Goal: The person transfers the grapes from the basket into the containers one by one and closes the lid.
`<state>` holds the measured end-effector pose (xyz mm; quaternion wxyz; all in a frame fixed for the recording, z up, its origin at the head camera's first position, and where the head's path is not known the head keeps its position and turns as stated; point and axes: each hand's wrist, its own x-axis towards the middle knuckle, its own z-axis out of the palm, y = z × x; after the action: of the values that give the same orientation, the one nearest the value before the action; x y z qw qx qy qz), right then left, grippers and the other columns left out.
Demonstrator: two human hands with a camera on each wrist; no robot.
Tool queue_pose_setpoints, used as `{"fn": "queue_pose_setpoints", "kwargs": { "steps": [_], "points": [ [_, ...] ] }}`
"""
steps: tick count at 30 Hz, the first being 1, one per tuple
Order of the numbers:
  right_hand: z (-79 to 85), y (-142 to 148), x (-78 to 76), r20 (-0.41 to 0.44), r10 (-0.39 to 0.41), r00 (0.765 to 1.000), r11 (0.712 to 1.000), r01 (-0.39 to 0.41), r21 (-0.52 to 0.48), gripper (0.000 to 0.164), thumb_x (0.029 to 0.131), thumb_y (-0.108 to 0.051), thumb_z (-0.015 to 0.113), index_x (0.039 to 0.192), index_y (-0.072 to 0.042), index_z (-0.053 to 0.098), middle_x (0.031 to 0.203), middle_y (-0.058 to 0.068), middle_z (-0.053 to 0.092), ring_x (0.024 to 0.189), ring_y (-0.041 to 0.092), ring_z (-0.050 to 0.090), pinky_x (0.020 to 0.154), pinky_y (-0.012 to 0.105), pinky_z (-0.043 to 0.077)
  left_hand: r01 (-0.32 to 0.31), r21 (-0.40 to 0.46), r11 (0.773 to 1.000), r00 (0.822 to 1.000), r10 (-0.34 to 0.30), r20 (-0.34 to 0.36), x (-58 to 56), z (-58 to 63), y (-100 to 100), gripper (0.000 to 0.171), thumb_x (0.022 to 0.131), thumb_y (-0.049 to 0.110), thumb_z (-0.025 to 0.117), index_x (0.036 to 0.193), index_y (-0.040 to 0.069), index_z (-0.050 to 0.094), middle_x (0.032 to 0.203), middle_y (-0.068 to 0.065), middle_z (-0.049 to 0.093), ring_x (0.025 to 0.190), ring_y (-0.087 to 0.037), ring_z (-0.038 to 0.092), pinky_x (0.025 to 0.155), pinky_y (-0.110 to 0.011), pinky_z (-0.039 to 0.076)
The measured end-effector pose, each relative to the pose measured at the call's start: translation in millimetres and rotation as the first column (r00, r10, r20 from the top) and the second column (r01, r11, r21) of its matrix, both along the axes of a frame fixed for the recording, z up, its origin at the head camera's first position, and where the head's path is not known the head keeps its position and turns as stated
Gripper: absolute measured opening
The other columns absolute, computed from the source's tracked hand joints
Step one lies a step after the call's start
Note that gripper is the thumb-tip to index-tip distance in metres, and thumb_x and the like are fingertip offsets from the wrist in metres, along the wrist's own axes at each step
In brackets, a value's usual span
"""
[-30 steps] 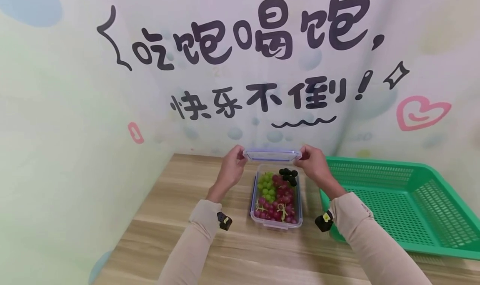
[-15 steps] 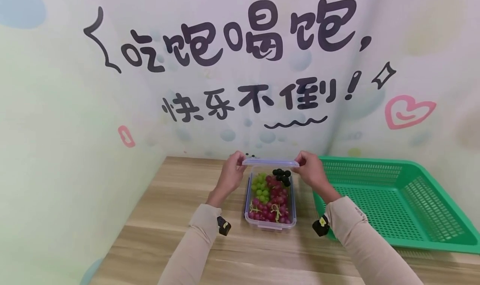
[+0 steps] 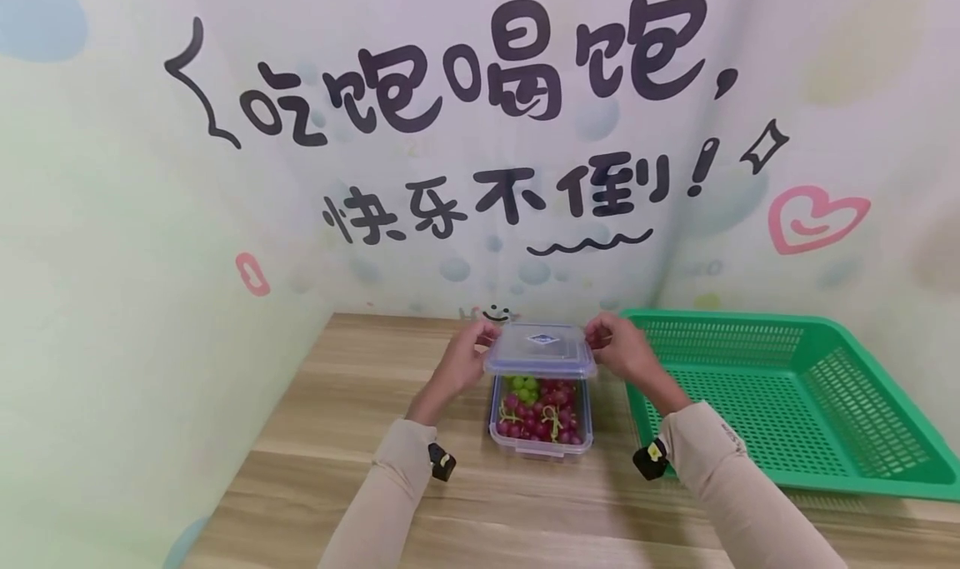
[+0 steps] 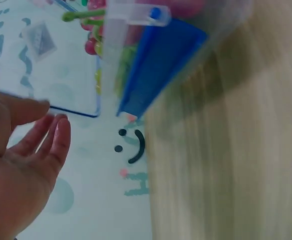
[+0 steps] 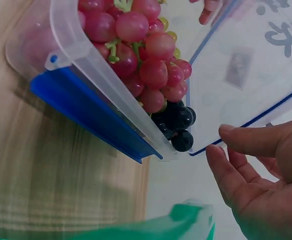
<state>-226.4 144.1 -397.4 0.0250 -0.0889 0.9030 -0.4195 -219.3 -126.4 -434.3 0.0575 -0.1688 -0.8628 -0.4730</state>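
Observation:
A clear plastic lid [image 3: 540,348] with a blue seal hangs tilted above the far half of a clear food container [image 3: 534,447]. My left hand [image 3: 462,359] pinches the lid's left edge between thumb and fingers. On the opposite edge, my right hand [image 3: 622,351] pinches it the same way. Red grapes [image 3: 542,415] and green grapes [image 3: 522,388] fill the part of the container that shows. Black grapes [image 5: 178,122] lie at its far end in the right wrist view; the lid covers them in the head view. Blue side clips [image 5: 93,115] hang down unlatched.
A green plastic basket [image 3: 757,469] stands on the wooden table [image 3: 360,436] to the right, close to my right forearm. Behind the table's far edge rises a wall sheet [image 3: 420,277] with printed lettering.
The lid has come lower and nearer, tilting from steep to flatter, and now covers the container's far part. Both hands have moved slightly down with it, still holding its edges.

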Motion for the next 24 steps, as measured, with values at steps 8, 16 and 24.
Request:
{"fn": "queue_pose_setpoints", "kwargs": {
  "steps": [8,16,24],
  "points": [
    [-6.3,-1,11.1,0.154,-0.008,0.988,1.000,0.012,-0.026,0.031,0.092,0.004,0.057,0.123,0.005,0.062,0.122,0.024,0.062,0.106,0.033,0.060,0.087,0.042,0.055,0.133,-0.123,0.984,0.991,-0.130,0.032,6.0,-12.8,-3,0.039,0.088,-0.016,0.057,0.123,0.000,0.066,0.124,-0.022,0.055,0.114,-0.038,0.057,0.094,-0.045,0.053],
    [-4.8,-8,17.9,0.184,-0.008,0.983,0.998,-0.003,0.059,0.033,0.099,-0.009,0.055,0.128,0.004,0.060,0.118,0.022,0.064,0.095,0.027,0.063,0.080,0.038,0.055,0.150,-0.128,0.980,0.988,-0.146,0.041,9.6,-17.4,-4,0.039,0.091,-0.015,0.054,0.124,0.003,0.065,0.123,-0.018,0.051,0.119,-0.036,0.054,0.098,-0.046,0.050],
    [-5.3,-17,24.3,0.120,-0.030,0.992,0.980,0.005,0.198,0.037,0.095,-0.010,0.060,0.127,0.008,0.057,0.120,0.029,0.062,0.097,0.034,0.066,0.080,0.044,0.056,0.149,-0.126,0.981,0.989,-0.145,0.042,9.7,-21.0,-3,0.039,0.090,-0.017,0.054,0.122,0.002,0.065,0.123,-0.016,0.051,0.119,-0.034,0.054,0.098,-0.044,0.050]
  ]
}}
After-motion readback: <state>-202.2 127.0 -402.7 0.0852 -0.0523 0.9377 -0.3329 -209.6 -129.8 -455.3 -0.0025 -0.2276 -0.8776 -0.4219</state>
